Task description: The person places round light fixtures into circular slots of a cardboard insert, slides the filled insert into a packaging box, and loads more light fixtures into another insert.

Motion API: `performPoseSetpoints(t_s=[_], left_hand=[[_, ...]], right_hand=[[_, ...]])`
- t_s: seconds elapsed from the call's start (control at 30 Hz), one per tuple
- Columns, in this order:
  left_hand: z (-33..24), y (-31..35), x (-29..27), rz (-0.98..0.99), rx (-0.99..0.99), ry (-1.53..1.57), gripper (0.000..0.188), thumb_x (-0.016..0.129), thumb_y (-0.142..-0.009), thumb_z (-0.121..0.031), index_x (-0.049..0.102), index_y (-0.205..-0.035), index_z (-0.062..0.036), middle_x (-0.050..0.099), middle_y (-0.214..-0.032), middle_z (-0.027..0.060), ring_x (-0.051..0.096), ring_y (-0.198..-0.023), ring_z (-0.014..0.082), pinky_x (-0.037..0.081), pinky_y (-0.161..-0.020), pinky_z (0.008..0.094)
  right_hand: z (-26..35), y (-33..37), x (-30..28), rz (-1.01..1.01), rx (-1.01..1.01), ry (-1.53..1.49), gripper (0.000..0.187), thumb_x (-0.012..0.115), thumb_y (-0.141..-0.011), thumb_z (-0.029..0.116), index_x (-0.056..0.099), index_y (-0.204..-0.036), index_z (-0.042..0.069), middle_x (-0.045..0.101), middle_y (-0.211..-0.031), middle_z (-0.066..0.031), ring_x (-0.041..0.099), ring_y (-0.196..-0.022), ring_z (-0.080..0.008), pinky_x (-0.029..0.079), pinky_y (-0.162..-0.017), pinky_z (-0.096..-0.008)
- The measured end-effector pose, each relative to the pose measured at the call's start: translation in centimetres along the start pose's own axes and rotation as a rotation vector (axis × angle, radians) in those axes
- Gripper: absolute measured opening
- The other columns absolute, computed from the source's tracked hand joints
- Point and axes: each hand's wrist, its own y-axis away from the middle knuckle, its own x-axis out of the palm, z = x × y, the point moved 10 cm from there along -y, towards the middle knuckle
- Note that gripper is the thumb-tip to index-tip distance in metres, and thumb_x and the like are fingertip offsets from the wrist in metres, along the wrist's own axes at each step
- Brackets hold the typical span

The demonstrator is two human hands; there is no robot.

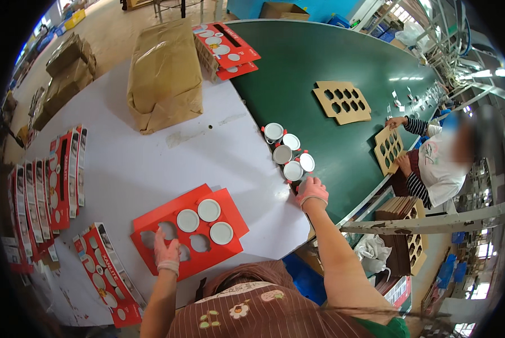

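Looking down from the head view, the work in hand appears to be filling a red cardboard tray with round cut-outs that lies on the white desk just in front of the person; three of its holes already hold round white disc-shaped lamps, while three holes on its left side are open. The left hand, in a pink glove, rests flat on the tray's left part, its fingers loosely spread and pressing the card down rather than pinching anything. The right hand, also gloved in pink, is stretched out to the desk's far edge, beside the cluster of round white lamps with red clips sitting at the rim of the dark green conveyor belt; its fingers lie close together over or against the nearest lamp, but I cannot tell whether they have closed on it. As a judgement, the next move calls for a firm grasp of one lamp and carrying it to an open hole while the left hand steadies the tray
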Motion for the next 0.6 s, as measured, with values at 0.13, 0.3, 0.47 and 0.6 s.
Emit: performPoseSetpoints(t_s=[0.13,0.3,0.47,0.6], left_hand=[[-1.9,2.2,-0.2,0.17,0.078,-0.048,0.052,0.057,-0.083,-0.005,0.045,-0.133,-0.006,0.056,-0.117,0.0131,0.057,-0.066,0.0119,0.047,-0.053,0.0275],[-9.6,9.9,12.6,0.758,0.036,0.298,0.052,0.061,-0.084,-0.006,0.043,-0.132,-0.0022,0.056,-0.114,0.0102,0.06,-0.094,0.0159,0.05,-0.078,0.0272],[-9.6,9.6,15.7,0.772,-0.103,0.387,0.053,0.062,-0.084,-0.005,0.043,-0.133,-0.0044,0.056,-0.12,0.0116,0.058,-0.107,0.0198,0.052,-0.085,0.0334],[-10.9,11.2,13.5,0.927,-0.25,0.821,0.049,0.065,-0.084,-0.008,0.046,-0.129,-0.0057,0.058,-0.119,0.0116,0.058,-0.11,0.0247,0.055,-0.084,0.0432]], right_hand=[[-0.4,2.5,-1.9,-0.14,-0.052,-0.205,0.073,0.077,-0.063,0.027,0.046,-0.128,0.014,0.043,-0.139,-0.0104,0.049,-0.118,-0.0339,0.045,-0.097,-0.0402],[10.3,14.1,-7.0,-0.258,-0.597,-0.467,0.075,0.078,-0.064,0.026,0.046,-0.13,0.012,0.045,-0.136,-0.0169,0.049,-0.116,-0.0377,0.042,-0.097,-0.0459],[16.4,22.2,-9.4,-0.14,-0.895,-0.555,0.08,0.082,-0.062,0.023,0.045,-0.132,0.01,0.045,-0.135,-0.0199,0.048,-0.119,-0.0381,0.041,-0.098,-0.0473],[11.0,18.7,-9.1,0.069,-0.61,-1.185,0.062,0.067,-0.081,0.004,0.04,-0.136,0.001,0.045,-0.135,-0.0148,0.048,-0.121,-0.0243,0.043,-0.099,-0.0361]])
